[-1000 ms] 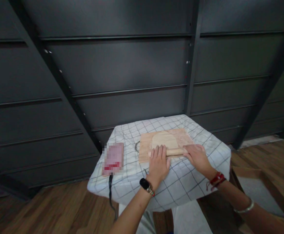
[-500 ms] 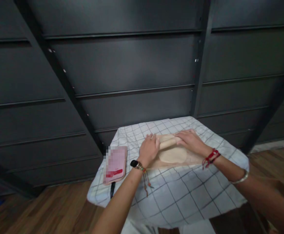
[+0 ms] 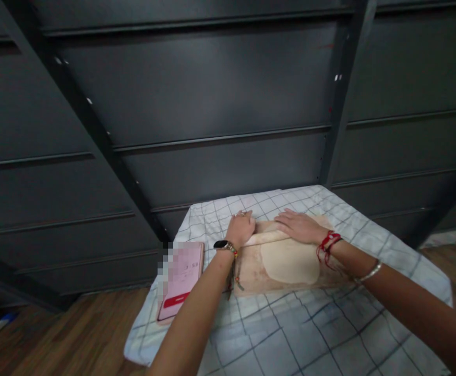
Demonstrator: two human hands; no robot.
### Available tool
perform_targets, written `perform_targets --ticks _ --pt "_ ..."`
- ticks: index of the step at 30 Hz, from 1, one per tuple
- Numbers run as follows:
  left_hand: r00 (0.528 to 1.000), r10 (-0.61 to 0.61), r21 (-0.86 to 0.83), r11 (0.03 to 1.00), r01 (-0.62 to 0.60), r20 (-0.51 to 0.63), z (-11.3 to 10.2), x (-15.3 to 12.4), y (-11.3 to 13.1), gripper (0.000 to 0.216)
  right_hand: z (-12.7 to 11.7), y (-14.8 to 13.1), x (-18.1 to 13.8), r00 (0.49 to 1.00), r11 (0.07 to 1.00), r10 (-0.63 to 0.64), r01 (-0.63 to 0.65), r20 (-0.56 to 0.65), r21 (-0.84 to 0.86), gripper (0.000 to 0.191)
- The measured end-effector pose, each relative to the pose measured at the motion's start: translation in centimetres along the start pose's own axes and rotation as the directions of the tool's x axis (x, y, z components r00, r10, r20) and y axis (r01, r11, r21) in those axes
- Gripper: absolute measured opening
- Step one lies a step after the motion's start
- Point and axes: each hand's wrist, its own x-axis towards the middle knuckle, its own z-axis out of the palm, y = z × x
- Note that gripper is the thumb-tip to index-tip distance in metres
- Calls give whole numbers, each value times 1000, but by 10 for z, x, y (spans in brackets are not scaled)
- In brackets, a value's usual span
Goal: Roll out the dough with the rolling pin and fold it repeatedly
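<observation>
A flat round of pale dough (image 3: 289,261) lies on a wooden board (image 3: 251,271) on a small table under a checked cloth (image 3: 290,329). Across the board's far edge lies a wooden rolling pin (image 3: 265,236). My left hand (image 3: 241,228) presses on the pin's left end with its fingers curled over it. My right hand (image 3: 298,226) lies flat on the pin's right part, fingers stretched out. A black watch sits on my left wrist, red threads and a metal bangle on my right arm.
A pink phone (image 3: 181,279) with a lit screen lies on the cloth left of the board, near the table's left edge. A dark metal panelled wall (image 3: 212,104) rises right behind the table. Wooden floor (image 3: 56,334) shows at the left.
Both hands have pushed the rolling pin from the board's near edge over the dough to its far edge. The dough now lies uncovered and looks wider. The view has moved closer.
</observation>
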Motion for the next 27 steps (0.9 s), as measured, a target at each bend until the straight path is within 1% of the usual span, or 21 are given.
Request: perform_targets --ticks 3,7,9,13,15,18,23,27 --pt "1000 -10 13 1000 10 -18 1 10 -4 42 3 7 15 997 998 59 -61 51 22 55" --pt "1000 -8 -20 1000 8 8 2 14 -5 40 6 18 34 989 992 99 -107 106 63 57" --pt "1000 -15 -36 999 16 22 3 13 -5 39 9 24 42 990 995 67 -76 122 70 53" --pt "999 -37 -34 999 38 18 1 10 -2 40 15 35 54 984 993 -117 113 132 43 42" --pt "999 -36 -15 999 36 1 -1 7 0 39 16 37 56 975 984 -180 177 128 30 40" --pt "1000 -17 19 1000 17 -6 -6 5 4 38 15 36 55 973 981 -193 192 130 16 39" --pt "999 -3 36 999 1 44 -11 3 7 38 11 29 48 979 987 -157 158 127 1 38" --pt "999 21 -8 1000 -21 47 -9 1 7 38 11 27 40 975 977 -199 205 99 -63 37"
